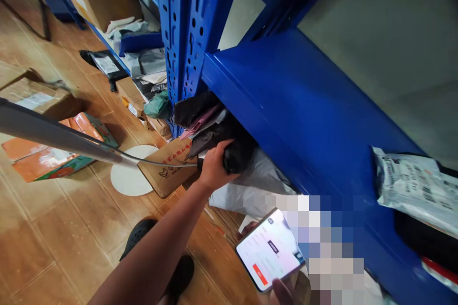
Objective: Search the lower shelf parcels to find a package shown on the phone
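1. Head view, hands: the left hand (214,164) is curled tight around a black poly mailer (238,155), which lies in the parcel pile on the lowest shelf under the blue steel beam (286,100). The right hand (282,291), mostly out of frame, clasps a smartphone (268,250) with its screen lit
2. Head view, step: this looks like taking hold of one parcel. Other bags lie against it, so drawing it clear would call for a firm grip and a straight pull
3. Head view, materials: the mailer is crinkled, glossy film, a white poly bag (250,181) sags soft below, a flat cardboard envelope (168,167) is stiff, and the beam is smooth painted metal
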### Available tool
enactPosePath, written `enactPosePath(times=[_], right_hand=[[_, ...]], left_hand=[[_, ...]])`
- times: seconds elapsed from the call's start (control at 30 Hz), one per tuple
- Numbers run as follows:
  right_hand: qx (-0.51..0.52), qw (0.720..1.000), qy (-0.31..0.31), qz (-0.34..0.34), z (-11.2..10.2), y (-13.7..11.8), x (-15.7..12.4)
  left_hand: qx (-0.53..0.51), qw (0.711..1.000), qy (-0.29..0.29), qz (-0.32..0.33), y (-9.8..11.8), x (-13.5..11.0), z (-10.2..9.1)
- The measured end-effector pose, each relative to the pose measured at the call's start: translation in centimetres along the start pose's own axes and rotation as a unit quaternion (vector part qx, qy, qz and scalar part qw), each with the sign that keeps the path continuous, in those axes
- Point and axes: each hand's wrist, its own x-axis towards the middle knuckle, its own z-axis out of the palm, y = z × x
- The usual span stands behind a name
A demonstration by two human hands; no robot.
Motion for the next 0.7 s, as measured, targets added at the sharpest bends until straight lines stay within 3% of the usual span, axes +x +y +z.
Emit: enactPosePath(times=[0.1,0.17,0.23,0.27,0.33,0.43,0.53,0.6,0.7], right_hand=[[0.0,0.997,0.03,0.072,1.0,0.0,-2.1],[-0.016,0.994,0.042,0.095,1.8,-0.2,-2.3],[-0.026,0.994,0.037,0.096,2.7,-0.6,-2.0],[-0.026,0.995,0.028,0.094,3.2,-0.9,-1.7],[-0.019,0.995,0.006,0.098,4.2,-1.4,-1.2],[0.001,0.993,-0.019,0.114,5.5,-1.9,-1.2],[0.029,0.992,-0.012,0.119,6.0,-1.7,-2.2],[0.036,0.993,0.012,0.111,6.0,-1.4,-3.2],[0.014,0.995,0.057,0.082,5.6,-0.8,-4.6]], left_hand=[[0.055,0.997,-0.044,0.029,-0.1,-0.1,-0.4],[0.123,0.987,0.03,0.103,0.6,-0.5,-1.1],[0.171,0.968,0.146,0.111,1.4,-0.8,-1.6],[0.165,0.965,0.187,0.085,1.8,-0.8,-1.7],[0.098,0.974,0.205,-0.01,2.5,-0.4,-1.4],[0.002,0.967,0.161,-0.198,3.4,1.3,-0.5],[-0.014,0.925,0.085,-0.37,4.4,3.7,-0.2],[-0.007,0.907,0.033,-0.421,5.0,4.9,-0.5],[0.003,0.922,-0.001,-0.387,5.7,5.2,-0.9]])
